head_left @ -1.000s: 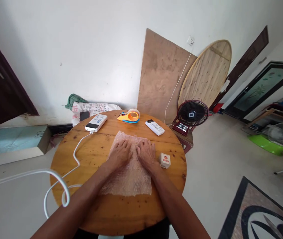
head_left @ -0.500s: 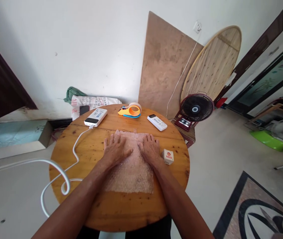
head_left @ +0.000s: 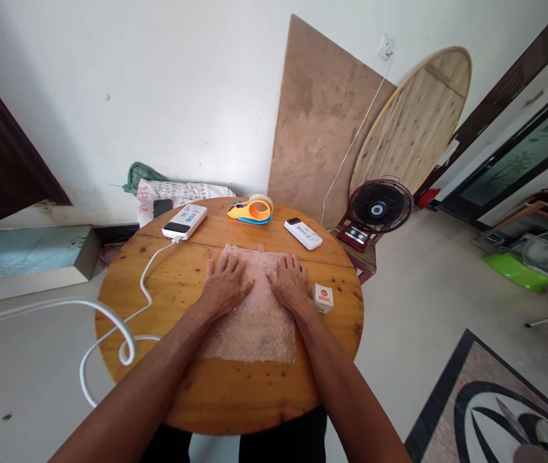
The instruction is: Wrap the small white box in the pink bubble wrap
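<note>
The round tabletop (head_left: 235,399) carries a sheet of bubble wrap (head_left: 255,328) at its middle. The left hand (head_left: 223,286) and right hand (head_left: 291,286) lie side by side on its far half, palms down, fingers spread, gripping nothing; their weight likely pins it flat. A small box (head_left: 323,298) sits just beside the right hand.

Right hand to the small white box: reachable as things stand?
Probably yes: the right hand lies flat and open on the bubble wrap, the small white box stands just beside it, nothing between.
</note>
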Demonstrator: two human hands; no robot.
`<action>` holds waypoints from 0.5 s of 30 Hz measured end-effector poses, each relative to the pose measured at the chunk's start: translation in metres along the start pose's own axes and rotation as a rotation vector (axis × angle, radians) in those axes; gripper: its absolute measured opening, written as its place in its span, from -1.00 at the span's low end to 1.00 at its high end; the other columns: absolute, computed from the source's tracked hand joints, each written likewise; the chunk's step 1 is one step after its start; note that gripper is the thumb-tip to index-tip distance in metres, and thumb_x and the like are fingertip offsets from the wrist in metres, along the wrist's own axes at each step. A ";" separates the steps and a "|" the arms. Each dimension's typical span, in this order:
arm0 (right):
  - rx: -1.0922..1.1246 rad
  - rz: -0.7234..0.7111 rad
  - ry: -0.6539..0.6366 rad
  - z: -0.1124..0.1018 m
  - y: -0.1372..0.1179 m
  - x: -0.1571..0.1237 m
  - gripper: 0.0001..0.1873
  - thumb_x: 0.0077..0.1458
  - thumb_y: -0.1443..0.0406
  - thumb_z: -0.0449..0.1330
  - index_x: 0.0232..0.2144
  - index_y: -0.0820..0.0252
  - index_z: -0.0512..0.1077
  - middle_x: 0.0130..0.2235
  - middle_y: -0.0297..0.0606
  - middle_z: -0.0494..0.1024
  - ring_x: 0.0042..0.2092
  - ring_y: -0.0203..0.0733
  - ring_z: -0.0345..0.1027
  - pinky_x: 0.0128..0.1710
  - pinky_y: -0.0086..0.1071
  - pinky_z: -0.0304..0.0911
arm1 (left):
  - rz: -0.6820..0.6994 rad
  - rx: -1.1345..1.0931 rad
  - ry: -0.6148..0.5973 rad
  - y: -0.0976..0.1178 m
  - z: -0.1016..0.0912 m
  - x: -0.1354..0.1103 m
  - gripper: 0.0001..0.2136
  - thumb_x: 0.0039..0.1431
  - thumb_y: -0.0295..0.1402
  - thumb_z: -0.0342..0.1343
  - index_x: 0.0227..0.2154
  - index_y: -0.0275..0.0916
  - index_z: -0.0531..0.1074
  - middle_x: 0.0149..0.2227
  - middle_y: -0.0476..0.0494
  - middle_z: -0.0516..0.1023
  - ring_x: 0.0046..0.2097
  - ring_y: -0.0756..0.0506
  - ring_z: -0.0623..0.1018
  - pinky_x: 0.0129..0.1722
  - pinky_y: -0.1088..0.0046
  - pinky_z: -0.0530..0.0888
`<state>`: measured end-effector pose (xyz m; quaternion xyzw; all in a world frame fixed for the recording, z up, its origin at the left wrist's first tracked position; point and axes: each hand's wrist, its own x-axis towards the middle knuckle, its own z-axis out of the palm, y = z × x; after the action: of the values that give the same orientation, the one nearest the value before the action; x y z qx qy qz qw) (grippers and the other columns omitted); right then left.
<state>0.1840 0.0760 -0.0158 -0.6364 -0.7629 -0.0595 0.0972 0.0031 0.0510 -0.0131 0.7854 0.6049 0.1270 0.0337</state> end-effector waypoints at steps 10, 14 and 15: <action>0.009 0.037 0.008 0.004 0.003 0.003 -0.44 0.26 0.08 -0.13 0.18 0.30 0.15 0.22 0.00 0.19 0.25 0.02 -0.08 0.13 -0.12 -0.09 | -0.044 -0.034 -0.007 -0.001 -0.001 0.000 -0.54 0.27 -0.13 -0.27 0.13 -0.21 0.21 0.29 -0.29 0.09 0.33 -0.32 -0.05 0.16 -0.25 -0.09; 0.003 0.060 0.007 0.002 0.001 0.003 -0.45 0.25 0.08 -0.11 0.17 0.28 0.17 0.21 0.00 0.21 0.24 0.02 -0.07 0.12 -0.11 -0.07 | 0.132 -0.081 0.003 0.001 -0.008 0.000 -0.60 0.26 -0.19 -0.20 0.09 -0.16 0.27 0.26 -0.19 0.17 0.32 -0.24 0.02 0.24 0.01 -0.02; -0.001 0.062 0.008 0.001 0.001 0.002 -0.45 0.25 0.09 -0.10 0.17 0.28 0.17 0.20 0.01 0.21 0.24 0.02 -0.06 0.12 -0.12 -0.07 | 0.154 -0.092 -0.025 0.000 -0.008 0.000 -0.61 0.25 -0.20 -0.19 0.09 -0.15 0.28 0.25 -0.17 0.19 0.30 -0.22 0.07 0.24 0.05 0.01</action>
<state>0.1845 0.0788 -0.0165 -0.6594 -0.7426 -0.0593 0.1015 0.0013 0.0500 -0.0049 0.8288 0.5357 0.1469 0.0672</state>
